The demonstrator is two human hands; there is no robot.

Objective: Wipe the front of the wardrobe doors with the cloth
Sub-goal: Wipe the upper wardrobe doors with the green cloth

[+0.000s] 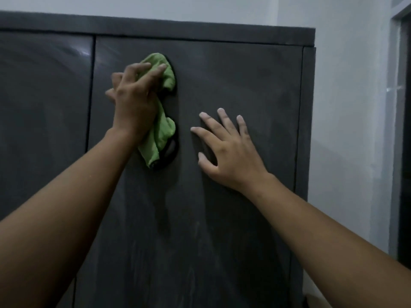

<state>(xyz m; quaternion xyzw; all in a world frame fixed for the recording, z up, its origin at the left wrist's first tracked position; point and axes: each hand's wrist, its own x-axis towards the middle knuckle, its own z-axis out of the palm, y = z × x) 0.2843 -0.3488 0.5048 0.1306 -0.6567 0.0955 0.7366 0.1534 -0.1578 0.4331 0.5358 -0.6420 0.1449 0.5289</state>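
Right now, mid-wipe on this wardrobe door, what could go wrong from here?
The cloth is bunched under the left hand, its loose tail hanging over the dark handle; it may snag there. The right hand lies flat and bare on the door, so it could leave fresh prints. Pale streaks lower down may get missed.

Two hands [133, 101] [229, 152], one green cloth [161, 130], two wardrobe doors [44, 118] [244, 74]

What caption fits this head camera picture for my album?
Left hand holds a green cloth against the wardrobe door; right hand rests flat beside it.
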